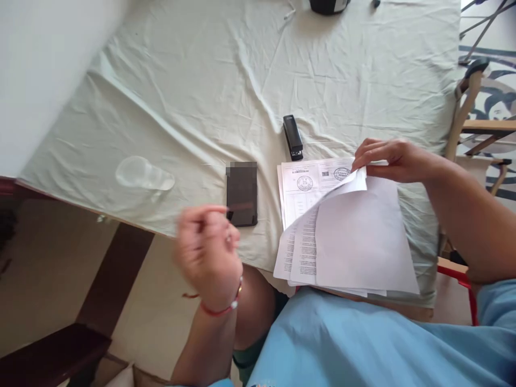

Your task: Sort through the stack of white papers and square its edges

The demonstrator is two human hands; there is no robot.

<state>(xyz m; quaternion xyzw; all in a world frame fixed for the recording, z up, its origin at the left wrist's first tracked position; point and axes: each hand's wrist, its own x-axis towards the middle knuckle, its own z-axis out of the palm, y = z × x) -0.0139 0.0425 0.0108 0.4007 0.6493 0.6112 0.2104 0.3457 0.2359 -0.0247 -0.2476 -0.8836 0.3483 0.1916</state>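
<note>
My right hand (389,158) pinches the top corner of several sheets of paper (363,242). The lifted sheets curl back, and their blank white side faces up. Under them lie printed sheets (300,196) with round and oval stamps. My left hand (209,247) is in the air at the table's front edge, left of the papers, fingers curled in and blurred. Whether anything is inside it I cannot make out. Just beyond it a black phone (242,196) lies flat. A black stapler (293,137) rests behind the papers' top edge.
A translucent plastic bottle-like object (145,173) lies on the left of the cloth-covered table (181,80). At the far edge stands a dark object (329,5). A wooden chair (471,118) is at the right, and a dark wooden seat (52,355) at lower left.
</note>
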